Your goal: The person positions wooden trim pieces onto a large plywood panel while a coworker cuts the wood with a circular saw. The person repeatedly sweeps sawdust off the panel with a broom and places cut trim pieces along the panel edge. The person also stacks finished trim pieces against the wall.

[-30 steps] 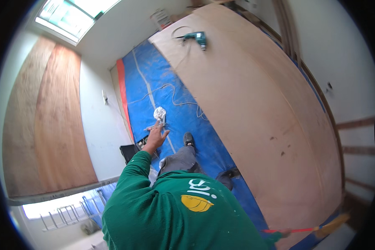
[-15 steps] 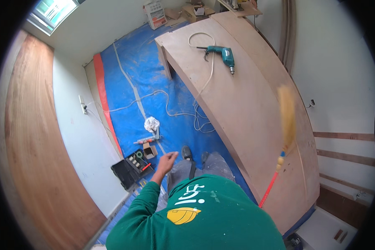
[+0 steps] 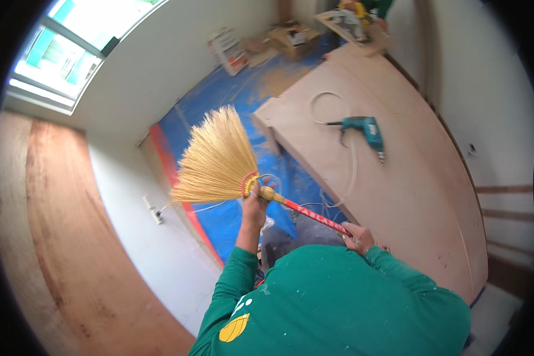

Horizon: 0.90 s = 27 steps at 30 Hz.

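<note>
Half a second ago, the straw broom stood out to the person's right, its bristles above the plywood; now it crosses in front of the person with its fan spread to the left, and the left hand, then holding nothing, has come onto it. Those fingers wrap the bound neck just below the straw. On the red handle, the fingers of the right hand are curled in a grasp beside the platform's left edge. Held up off any surface, the broom slants across the view above the blue floor sheet, which looks dusty toward its far end.

To the right spreads the plywood platform, its bare top pale brown with some dark marks toward the near end. A teal corded drill lies near its far end, and the pale cord loops there and runs toward the left edge. Beyond the far edge, another person's green sleeve shows by a board. An open cardboard box sits by the far wall. Reddish wood panels cover part of the left side, and a bright window fills the upper left.
</note>
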Motion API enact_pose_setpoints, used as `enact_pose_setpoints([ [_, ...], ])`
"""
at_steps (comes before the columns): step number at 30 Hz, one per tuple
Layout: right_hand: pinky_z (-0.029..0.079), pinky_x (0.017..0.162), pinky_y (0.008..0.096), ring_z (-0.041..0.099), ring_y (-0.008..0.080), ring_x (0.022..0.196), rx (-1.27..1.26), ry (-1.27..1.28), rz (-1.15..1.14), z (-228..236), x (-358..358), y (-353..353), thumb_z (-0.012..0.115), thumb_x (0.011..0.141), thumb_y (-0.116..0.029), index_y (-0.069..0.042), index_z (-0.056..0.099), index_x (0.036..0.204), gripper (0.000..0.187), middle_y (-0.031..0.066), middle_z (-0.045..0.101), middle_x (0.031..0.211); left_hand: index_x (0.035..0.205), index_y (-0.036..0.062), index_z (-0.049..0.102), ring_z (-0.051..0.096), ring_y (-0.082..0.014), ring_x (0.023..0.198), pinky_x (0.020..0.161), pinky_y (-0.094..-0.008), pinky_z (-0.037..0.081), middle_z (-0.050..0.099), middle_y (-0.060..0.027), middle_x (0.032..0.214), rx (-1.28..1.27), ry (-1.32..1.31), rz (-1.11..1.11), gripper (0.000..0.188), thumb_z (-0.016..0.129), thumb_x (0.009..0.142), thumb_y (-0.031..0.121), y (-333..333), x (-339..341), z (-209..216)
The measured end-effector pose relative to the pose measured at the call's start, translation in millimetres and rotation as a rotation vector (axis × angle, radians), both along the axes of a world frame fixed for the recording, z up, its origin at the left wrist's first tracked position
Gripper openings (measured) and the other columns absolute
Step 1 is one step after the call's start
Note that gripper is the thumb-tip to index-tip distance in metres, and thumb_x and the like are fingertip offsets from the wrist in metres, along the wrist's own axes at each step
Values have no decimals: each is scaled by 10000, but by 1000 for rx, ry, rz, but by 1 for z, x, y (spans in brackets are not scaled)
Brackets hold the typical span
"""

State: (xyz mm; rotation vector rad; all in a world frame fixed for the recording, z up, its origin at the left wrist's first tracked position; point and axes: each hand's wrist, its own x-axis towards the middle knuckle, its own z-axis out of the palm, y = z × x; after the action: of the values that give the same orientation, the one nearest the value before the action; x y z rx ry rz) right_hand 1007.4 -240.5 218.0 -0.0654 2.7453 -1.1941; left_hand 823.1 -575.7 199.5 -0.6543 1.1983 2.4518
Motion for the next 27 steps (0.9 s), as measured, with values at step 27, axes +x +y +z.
enact_pose_setpoints([
  [27, 520, 901, 450, 659, 372, 964, -21, -100, -482, -92, -646, -278, 648, 954, -147, -74, 689, 1208, 267, 172, 682, 1120, 1337, 13, 588, 641, -282, 1159, 944, -376, 543, 645, -120, 1262, -956, 681, -186, 493, 640, 856, -82, -482, -864, -136],
])
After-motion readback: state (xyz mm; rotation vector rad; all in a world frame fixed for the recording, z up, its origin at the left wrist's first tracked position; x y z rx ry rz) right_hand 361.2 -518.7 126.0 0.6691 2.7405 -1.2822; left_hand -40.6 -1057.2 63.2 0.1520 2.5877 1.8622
